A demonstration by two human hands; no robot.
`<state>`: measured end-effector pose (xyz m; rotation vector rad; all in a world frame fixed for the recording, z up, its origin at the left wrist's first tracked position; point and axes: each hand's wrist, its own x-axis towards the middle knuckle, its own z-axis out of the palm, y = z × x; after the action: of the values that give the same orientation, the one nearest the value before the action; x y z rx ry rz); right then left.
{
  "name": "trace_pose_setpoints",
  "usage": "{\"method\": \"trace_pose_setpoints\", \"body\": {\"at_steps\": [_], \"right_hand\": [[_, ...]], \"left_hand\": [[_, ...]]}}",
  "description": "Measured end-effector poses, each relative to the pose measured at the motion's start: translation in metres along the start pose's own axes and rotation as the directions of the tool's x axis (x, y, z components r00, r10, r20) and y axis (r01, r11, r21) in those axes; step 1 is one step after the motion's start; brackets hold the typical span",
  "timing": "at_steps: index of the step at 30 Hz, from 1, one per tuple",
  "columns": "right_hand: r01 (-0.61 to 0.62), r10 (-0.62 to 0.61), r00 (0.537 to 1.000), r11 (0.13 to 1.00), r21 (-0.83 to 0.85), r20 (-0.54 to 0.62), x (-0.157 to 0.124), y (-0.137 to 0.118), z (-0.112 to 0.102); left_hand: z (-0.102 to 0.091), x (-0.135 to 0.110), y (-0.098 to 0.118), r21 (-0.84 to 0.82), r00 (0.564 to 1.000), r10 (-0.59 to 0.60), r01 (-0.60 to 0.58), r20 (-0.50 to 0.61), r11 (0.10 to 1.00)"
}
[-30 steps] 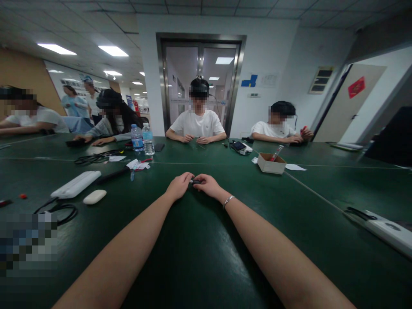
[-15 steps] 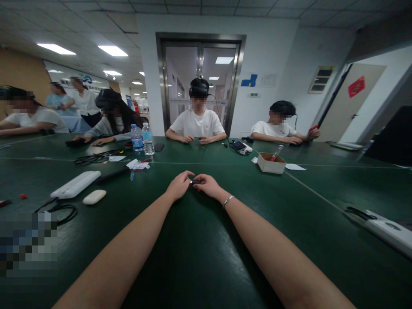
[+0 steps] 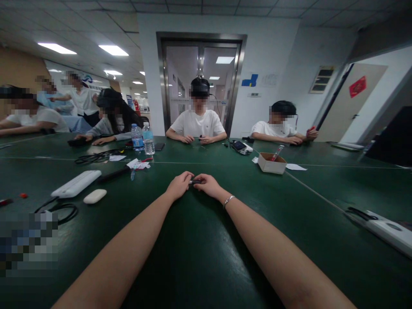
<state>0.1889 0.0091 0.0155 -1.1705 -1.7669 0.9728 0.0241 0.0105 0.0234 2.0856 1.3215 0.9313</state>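
Both my arms stretch out over the dark green table. My left hand and my right hand meet at the middle, fingers curled. Between their fingertips they pinch a small dark object with a shiny end, too small to name. A thin bracelet circles my right wrist. The hands rest low on the tabletop.
A white power strip, a white oval case and black cables lie left. Two water bottles and a cardboard box stand further off. Another white strip lies right. Several people sit around the table.
My hands have stayed in place on the small object. People standing at the far left have shifted, and the seated person at the right has moved a hand.
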Motion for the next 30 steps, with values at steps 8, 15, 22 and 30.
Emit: {"method": "trace_pose_setpoints", "body": {"at_steps": [8, 15, 22, 30], "right_hand": [[-0.006, 0.006, 1.000, 1.000, 0.007, -0.002, 0.0003, 0.0003, 0.0000], [0.012, -0.012, 1.000, 1.000, 0.001, 0.008, -0.0005, 0.0005, -0.0004], [0.012, -0.011, 1.000, 0.999, 0.045, -0.007, 0.0005, 0.0012, -0.0002], [0.002, 0.000, 1.000, 0.997, 0.080, -0.019, 0.0009, 0.0011, 0.0003]], "left_hand": [[-0.0011, -0.0008, 0.0025, 0.097, 0.999, 0.040, -0.037, -0.034, 0.995], [0.0006, 0.0016, 0.0002, 0.095, 0.990, 0.076, -0.065, -0.115, 0.993], [0.0007, 0.0029, -0.0012, 0.048, 0.980, 0.129, -0.123, -0.150, 0.991], [0.0035, 0.0065, -0.0038, -0.058, 0.957, 0.200, -0.216, -0.208, 0.975]]}}
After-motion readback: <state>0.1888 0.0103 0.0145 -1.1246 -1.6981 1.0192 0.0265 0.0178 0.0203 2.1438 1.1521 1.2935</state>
